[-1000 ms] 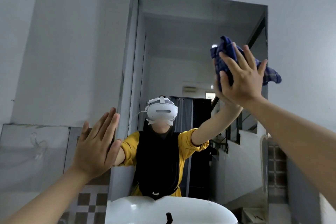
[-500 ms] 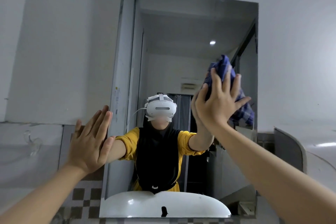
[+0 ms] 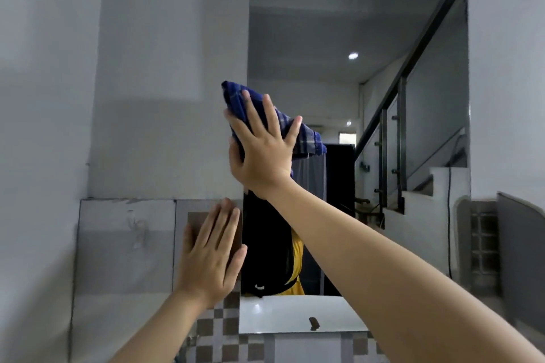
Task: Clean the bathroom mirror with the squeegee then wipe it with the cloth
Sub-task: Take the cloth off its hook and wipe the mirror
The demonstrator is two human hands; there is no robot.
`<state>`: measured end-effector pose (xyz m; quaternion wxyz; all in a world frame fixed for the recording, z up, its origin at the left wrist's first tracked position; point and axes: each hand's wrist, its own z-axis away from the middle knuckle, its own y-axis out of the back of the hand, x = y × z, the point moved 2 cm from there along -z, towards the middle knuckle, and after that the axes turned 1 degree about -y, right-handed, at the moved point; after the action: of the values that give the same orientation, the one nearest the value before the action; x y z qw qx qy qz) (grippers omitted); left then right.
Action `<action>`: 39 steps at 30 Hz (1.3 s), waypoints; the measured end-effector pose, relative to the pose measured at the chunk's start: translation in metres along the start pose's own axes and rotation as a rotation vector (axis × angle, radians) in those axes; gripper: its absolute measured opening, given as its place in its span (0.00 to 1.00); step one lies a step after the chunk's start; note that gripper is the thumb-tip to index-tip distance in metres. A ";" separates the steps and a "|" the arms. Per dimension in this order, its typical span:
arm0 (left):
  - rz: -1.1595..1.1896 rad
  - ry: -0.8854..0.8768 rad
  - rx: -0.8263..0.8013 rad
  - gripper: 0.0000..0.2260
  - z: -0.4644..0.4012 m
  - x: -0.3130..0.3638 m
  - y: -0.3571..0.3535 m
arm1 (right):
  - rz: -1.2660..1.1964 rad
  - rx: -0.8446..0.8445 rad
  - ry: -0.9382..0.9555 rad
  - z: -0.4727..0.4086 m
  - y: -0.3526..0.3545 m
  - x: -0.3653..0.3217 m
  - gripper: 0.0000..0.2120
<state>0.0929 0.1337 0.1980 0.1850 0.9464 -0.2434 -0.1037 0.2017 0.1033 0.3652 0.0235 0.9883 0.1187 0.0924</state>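
Grey wall [image 3: 141, 68] fills view, tiled band [image 3: 126, 244] below. Mirror [image 3: 324, 23] reflects stair railing, ceiling light. Right hand [image 3: 262, 153], fingers spread, presses blue checked cloth [image 3: 236, 97] on mirror's left edge. Left hand [image 3: 211, 253] flat on tile, fingers together.

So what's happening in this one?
A person is wiping the bathroom mirror with a blue checked cloth, pressed flat under the open right hand near the mirror's left edge. The left hand rests flat on the tiled wall beside the mirror. No squeegee is in view.
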 end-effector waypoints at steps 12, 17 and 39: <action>-0.132 -0.037 0.059 0.25 0.003 0.003 -0.004 | 0.194 -0.053 0.287 0.065 0.049 0.130 0.22; -0.189 -0.045 0.098 0.26 0.003 0.003 -0.006 | 0.280 -0.002 0.032 0.080 0.078 0.213 0.23; -0.040 -0.032 -0.029 0.26 0.014 0.000 0.000 | -0.015 0.146 -0.342 0.098 0.018 0.050 0.19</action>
<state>0.0887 0.1293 0.1851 0.1929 0.9466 -0.2256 -0.1261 0.2718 0.0958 0.2793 -0.0280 0.9878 0.1266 -0.0861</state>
